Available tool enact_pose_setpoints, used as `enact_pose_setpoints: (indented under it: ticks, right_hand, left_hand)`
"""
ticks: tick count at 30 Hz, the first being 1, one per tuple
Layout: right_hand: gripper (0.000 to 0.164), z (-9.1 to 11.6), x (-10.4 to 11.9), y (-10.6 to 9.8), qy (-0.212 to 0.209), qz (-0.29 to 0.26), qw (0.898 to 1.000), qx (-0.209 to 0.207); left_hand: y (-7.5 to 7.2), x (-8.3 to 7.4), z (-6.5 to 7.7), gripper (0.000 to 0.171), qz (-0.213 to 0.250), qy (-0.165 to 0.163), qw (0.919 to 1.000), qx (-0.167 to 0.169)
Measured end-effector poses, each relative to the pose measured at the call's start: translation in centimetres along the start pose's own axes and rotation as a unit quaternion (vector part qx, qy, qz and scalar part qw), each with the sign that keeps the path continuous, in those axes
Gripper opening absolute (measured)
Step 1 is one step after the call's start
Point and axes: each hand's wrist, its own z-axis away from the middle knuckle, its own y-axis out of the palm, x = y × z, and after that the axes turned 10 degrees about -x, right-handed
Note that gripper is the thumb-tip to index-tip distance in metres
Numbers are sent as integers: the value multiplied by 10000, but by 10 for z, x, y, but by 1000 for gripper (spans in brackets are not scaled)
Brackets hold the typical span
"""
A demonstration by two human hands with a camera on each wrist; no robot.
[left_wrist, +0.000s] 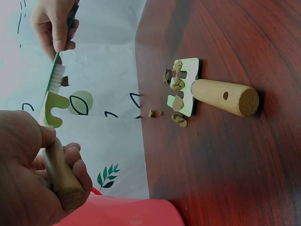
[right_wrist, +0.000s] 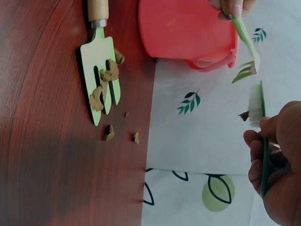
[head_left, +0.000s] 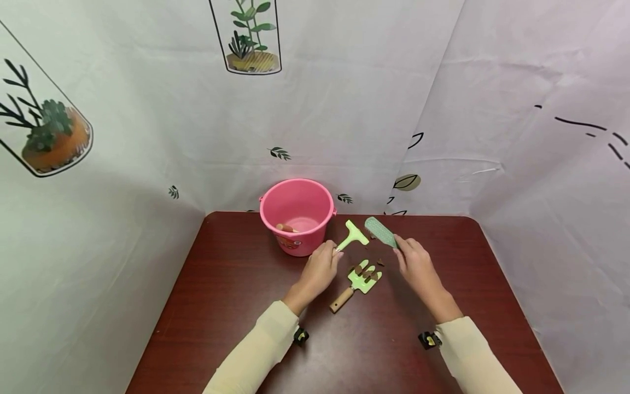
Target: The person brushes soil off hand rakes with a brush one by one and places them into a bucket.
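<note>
My left hand (head_left: 321,269) grips the wooden handle of a small hand rake (head_left: 353,234), its light green head raised and pointing toward the brush. In my right hand (head_left: 417,268) is a green brush (head_left: 380,230), held by its handle. White bristles (right_wrist: 255,104) show in the right wrist view, with a dark brown clump (right_wrist: 243,116) beside them. The rake's head and the brush's tip are close together above the table. Below them lies a light green garden fork (head_left: 365,278) with a wooden handle, brown clumps (left_wrist: 177,84) lying on and around its tines.
A pink bucket (head_left: 297,241) stands at the table's back, left of the rake. Inside it a wooden handle (head_left: 285,227) shows. Several brown crumbs (right_wrist: 109,133) lie past the fork's tines. A printed white cloth (head_left: 344,109) hangs behind the dark red table (head_left: 221,295).
</note>
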Motion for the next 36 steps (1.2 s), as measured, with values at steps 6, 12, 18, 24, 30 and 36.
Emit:
enact_pose_setpoints:
  ticks: [6, 12, 18, 24, 30, 36]
  right_hand:
    - [38, -1, 12, 2, -265, -534, 9981, -148]
    - [43, 3, 21, 6, -349, -558, 9978, -29]
    - [47, 7, 18, 6, -600, -442, 9971, -170]
    - [49, 16, 8, 1, -754, -369, 9960, -305]
    - [50, 22, -7, -7, -642, -100, 9975, -285]
    - [47, 26, -22, -13, -402, 10, 9987, -327]
  left_hand:
    - [2, -1, -1, 15, 33, 5, 10000, -66]
    - [2, -3, -1, 15, 80, -62, 9999, -12]
    - [0, -2, -1, 14, 163, -82, 9997, -138]
    - [-3, -1, -3, 12, 184, -52, 9991, -372]
    - [-6, 1, -4, 12, 80, -24, 9988, -480]
    - [-13, 0, -5, 15, 43, -133, 9993, -360]
